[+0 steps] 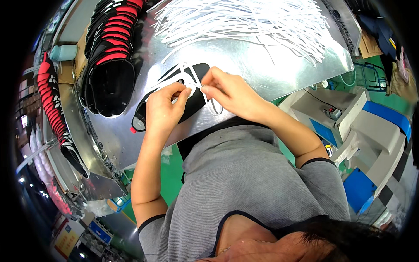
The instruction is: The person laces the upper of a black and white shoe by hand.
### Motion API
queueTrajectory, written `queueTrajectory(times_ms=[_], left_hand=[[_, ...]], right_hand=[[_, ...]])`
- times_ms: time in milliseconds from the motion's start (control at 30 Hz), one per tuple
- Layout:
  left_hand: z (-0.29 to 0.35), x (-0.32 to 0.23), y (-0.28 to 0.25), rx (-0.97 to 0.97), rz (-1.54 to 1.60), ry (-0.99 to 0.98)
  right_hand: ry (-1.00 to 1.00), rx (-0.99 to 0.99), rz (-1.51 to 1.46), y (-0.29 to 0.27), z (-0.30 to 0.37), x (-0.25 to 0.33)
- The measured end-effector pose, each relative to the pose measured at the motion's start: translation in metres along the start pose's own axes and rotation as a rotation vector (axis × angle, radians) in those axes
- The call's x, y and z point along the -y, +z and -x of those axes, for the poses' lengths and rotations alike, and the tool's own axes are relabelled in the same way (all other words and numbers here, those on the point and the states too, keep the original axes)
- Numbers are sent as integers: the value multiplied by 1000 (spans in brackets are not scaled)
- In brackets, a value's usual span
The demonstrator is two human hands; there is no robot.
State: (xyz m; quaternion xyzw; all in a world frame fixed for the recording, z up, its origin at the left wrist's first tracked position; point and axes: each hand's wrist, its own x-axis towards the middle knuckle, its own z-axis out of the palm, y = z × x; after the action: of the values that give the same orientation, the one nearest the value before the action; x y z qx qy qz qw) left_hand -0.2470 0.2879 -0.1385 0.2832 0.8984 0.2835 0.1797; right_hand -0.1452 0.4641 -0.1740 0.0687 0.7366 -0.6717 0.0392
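A black shoe upper with a small red tab at its left end lies on the metal table, near its front edge. White shoelace runs across its opening in loops, and a slack loop hangs at its right side. My left hand rests over the upper, thumb and forefinger pinched on the lace. From the right, my right hand pinches another part of the lace between thumb and fingertips. Both hands cover parts of the upper, so the eyelets under them are hidden.
A wide pile of white shoelaces covers the back of the metal table. Nested black and red shoe uppers stand at the left, with another row beyond the table's left edge. A pale green container sits behind them.
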Motion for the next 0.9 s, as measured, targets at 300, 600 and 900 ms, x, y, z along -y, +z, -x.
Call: queueTrajectory(times_ms=[300,600,900], left_hand=[[-3,-4,-2,23,8,-59],[-2,-2,1,19,20,-2],[12,8,16,-60,0,354]], right_hand=[[-22,-25,88,2,2,-10],[-23,1,149,0,1,-3],[-125,-108,540,37,-13,-16]])
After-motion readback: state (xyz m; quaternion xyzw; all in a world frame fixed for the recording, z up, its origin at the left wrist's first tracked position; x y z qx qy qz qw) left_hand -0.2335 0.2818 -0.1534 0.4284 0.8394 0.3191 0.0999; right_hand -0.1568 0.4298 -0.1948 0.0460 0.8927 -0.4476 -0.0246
